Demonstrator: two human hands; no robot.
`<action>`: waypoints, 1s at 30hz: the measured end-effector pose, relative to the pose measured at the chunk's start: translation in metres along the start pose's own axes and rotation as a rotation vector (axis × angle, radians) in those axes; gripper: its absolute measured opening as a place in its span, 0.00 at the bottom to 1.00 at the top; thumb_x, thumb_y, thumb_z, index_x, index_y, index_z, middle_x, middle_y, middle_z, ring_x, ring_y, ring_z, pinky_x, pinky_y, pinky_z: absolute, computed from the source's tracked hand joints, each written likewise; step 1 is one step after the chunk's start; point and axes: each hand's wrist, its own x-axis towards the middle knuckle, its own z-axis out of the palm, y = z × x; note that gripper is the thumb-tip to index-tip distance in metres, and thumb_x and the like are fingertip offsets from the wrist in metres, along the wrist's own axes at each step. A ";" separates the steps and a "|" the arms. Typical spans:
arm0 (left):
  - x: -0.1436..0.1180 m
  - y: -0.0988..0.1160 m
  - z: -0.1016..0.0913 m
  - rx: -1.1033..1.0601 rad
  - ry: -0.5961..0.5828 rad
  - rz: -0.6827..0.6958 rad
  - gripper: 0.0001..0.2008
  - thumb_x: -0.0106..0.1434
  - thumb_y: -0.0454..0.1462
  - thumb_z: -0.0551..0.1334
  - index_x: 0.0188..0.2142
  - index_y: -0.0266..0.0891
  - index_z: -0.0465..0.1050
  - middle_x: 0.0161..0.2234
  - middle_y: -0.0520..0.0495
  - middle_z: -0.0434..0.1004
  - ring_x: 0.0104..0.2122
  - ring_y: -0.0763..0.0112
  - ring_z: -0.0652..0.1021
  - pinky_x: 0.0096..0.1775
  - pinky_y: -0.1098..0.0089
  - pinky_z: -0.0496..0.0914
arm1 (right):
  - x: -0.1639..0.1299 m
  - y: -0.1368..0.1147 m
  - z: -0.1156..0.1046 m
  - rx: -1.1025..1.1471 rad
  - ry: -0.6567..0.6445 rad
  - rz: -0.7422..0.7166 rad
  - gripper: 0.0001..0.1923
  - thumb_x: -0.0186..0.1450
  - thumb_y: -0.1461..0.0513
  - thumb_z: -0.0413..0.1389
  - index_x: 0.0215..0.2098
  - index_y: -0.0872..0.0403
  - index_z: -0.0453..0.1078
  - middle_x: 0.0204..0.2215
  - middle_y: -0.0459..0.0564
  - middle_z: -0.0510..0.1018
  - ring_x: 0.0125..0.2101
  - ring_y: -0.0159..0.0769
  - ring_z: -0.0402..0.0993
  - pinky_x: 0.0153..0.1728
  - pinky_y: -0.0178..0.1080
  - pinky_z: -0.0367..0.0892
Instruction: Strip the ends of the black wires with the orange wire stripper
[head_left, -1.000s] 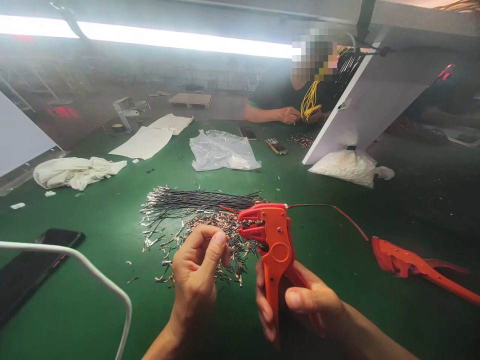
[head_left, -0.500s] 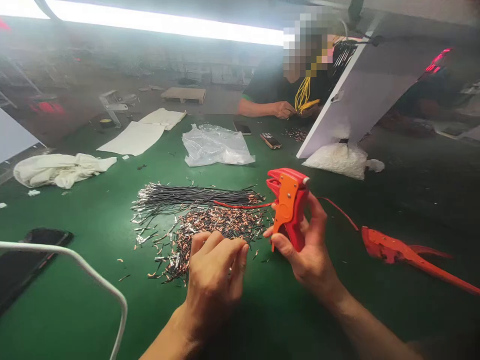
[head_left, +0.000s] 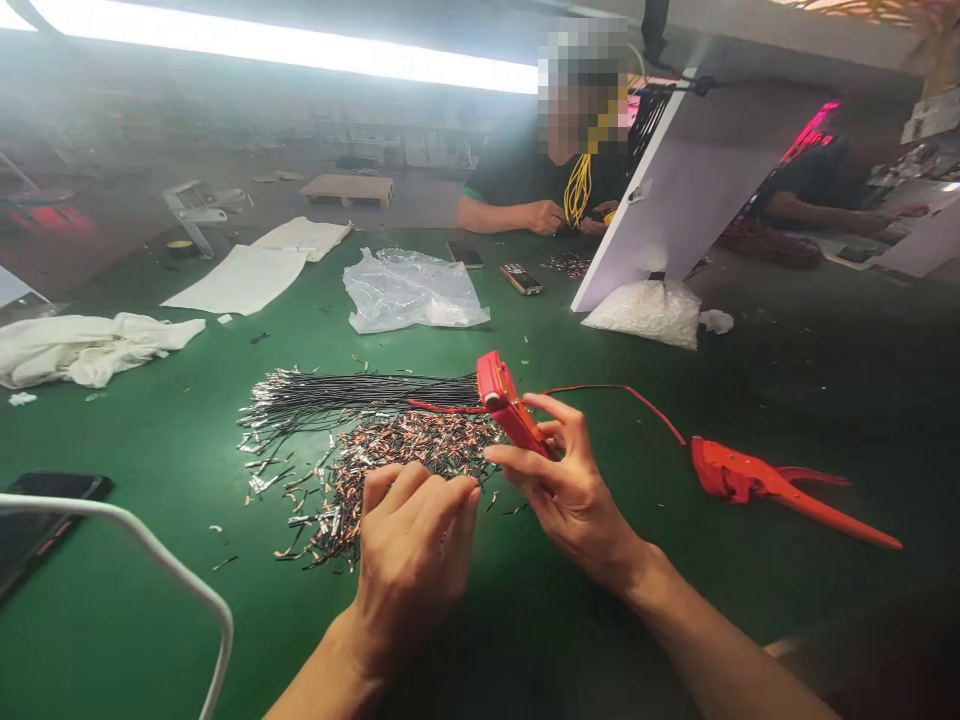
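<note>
Your right hand (head_left: 574,490) grips the orange wire stripper (head_left: 510,408), now tilted lower over the scrap pile (head_left: 405,450) than half a second ago. Your left hand (head_left: 416,545) has curled fingers; whether it pinches anything, I cannot tell. One black wire bundle (head_left: 352,392), one red wire (head_left: 615,392), one second red tool (head_left: 772,485), one phone (head_left: 45,500).

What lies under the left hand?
Under the left hand lies the near edge of the heap of cut wire bits on the green table; anything beneath its palm is covered.
</note>
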 end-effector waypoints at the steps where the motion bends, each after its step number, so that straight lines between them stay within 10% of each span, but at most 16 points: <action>1: -0.001 0.000 0.000 0.001 -0.009 0.001 0.08 0.62 0.25 0.61 0.36 0.37 0.68 0.23 0.54 0.72 0.24 0.74 0.67 0.36 0.65 0.60 | 0.000 0.001 0.001 0.008 -0.005 -0.002 0.15 0.69 0.68 0.53 0.48 0.42 0.74 0.60 0.49 0.52 0.44 0.36 0.67 0.46 0.46 0.71; 30: -0.005 0.007 0.017 0.061 -0.139 0.046 0.16 0.63 0.22 0.54 0.24 0.40 0.56 0.20 0.55 0.58 0.23 0.73 0.60 0.33 0.66 0.57 | 0.011 0.011 0.011 -0.268 0.011 -0.025 0.09 0.63 0.69 0.53 0.34 0.54 0.75 0.57 0.57 0.56 0.51 0.47 0.67 0.50 0.51 0.70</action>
